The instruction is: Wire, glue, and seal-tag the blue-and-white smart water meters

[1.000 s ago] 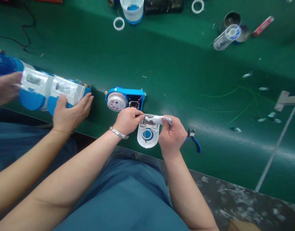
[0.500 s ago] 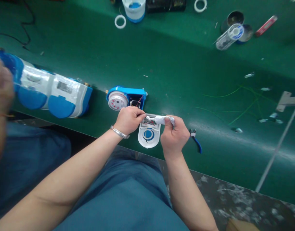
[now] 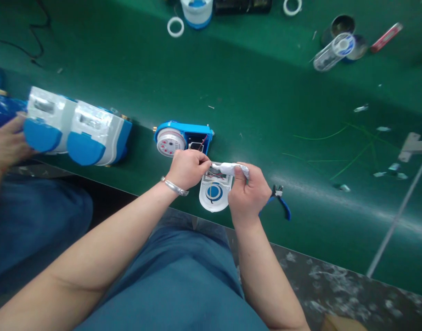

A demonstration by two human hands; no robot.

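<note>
A co-worker's hand (image 3: 6, 145) touches 2 wrapped meters (image 3: 76, 133), far left of the open blue meter (image 3: 183, 140). Just below that meter, the left hand (image 3: 188, 168) and right hand (image 3: 247, 191) pinch a white wrapped piece (image 3: 227, 168) over the white cover (image 3: 213, 193). Blue-handled cutters (image 3: 281, 202) lie right.

a co-worker's hand (image 3: 6, 145) has slid the finished meters (image 3: 76, 133) further along the green table (image 3: 266, 92).

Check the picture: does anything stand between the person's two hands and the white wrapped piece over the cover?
Nothing visible does. The left hand and right hand both already grip the white wrapped piece, above the white cover.
</note>
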